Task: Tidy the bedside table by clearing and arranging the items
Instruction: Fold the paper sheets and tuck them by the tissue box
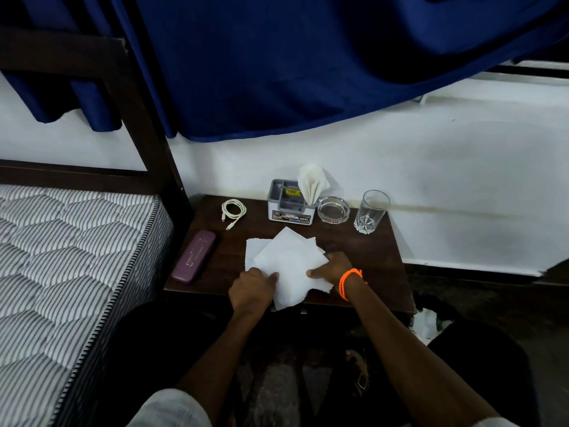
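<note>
White paper napkins (288,261) lie spread in an untidy overlapping pile at the front middle of the dark wooden bedside table (363,251). My left hand (252,289) grips the pile's front left edge, thumb on top. On the right edge, my right hand (334,268), with an orange bead bracelet at the wrist, pinches the napkins. Behind the pile stands a grey organiser box (289,203) with folded napkins (312,183) sticking up from it. A coiled white cable (233,210) lies at the back left, and a purple case (194,256) lies along the left edge.
A glass ashtray (333,208) and an empty drinking glass (371,211) stand at the back right by the white wall. A striped mattress (61,257) and a dark bed frame post (147,127) border the table's left. Blue curtains hang above. Crumpled paper (426,326) lies on the floor, right.
</note>
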`<state>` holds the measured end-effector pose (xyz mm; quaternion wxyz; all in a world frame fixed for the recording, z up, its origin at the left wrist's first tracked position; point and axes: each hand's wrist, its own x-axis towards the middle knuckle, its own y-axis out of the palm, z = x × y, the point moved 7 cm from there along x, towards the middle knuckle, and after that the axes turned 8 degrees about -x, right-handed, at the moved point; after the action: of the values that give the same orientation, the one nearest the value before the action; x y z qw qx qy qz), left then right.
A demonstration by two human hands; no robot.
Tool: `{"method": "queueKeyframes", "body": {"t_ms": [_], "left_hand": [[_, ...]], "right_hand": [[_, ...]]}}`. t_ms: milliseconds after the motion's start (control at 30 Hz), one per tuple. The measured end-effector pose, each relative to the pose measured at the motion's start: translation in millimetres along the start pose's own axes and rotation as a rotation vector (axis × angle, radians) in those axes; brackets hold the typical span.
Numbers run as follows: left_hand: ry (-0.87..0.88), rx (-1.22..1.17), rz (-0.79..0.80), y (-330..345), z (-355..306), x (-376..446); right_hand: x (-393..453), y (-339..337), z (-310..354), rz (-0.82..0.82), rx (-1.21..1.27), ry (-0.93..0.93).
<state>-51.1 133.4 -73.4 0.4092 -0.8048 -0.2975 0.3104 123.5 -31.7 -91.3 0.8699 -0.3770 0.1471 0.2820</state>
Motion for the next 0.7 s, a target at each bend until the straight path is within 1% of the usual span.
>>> {"method": "queueKeyframes", "body": {"t_ms": [67,167,267,300,333,367,433,467,500,533,600,700], "left_hand": [[-0.006,-0.041,0.006,1,3,2],[-0.02,-0.095,0.01,1,6,6],[-0.059,-0.141,-0.017,2,11,10],[-0.076,-0.196,-0.023,3,11,12],[-0.093,-0.3,-0.023,4,10,13],[-0.111,-0.475,0.001,8,7,16],[-0.22,-0.934,0.139,19,-4,17],[-0.278,-1.105,0.219,24,-10,18],[-0.307,-1.207,0.28,26,-15,18],[-0.315,-1.259,0.326,27,-20,17],[-0.298,-1.333,0.361,30,-22,16],[-0.25,-1.32,0.332,33,-17,19]], "right_hand": [[-1,-6,-5,-0.029,0.055,0.003],[-4,-21,-10,-0.059,0.219,-0.003],[-9,-28,-13,-0.032,0.582,-0.005],[-12,-30,-11,-0.003,0.68,-0.014],[-13,-30,-11,0.027,0.743,-0.023],[-14,-31,-11,0.058,0.771,-0.028],[-16,-29,-11,0.114,0.782,-0.028],[-16,-26,-12,0.137,0.78,-0.025],[-17,-24,-13,0.16,0.771,-0.022],[-17,-20,-14,0.181,0.763,-0.022],[-18,-13,-15,0.226,0.728,-0.037],[-21,-6,-16,0.267,0.661,-0.031]]}}
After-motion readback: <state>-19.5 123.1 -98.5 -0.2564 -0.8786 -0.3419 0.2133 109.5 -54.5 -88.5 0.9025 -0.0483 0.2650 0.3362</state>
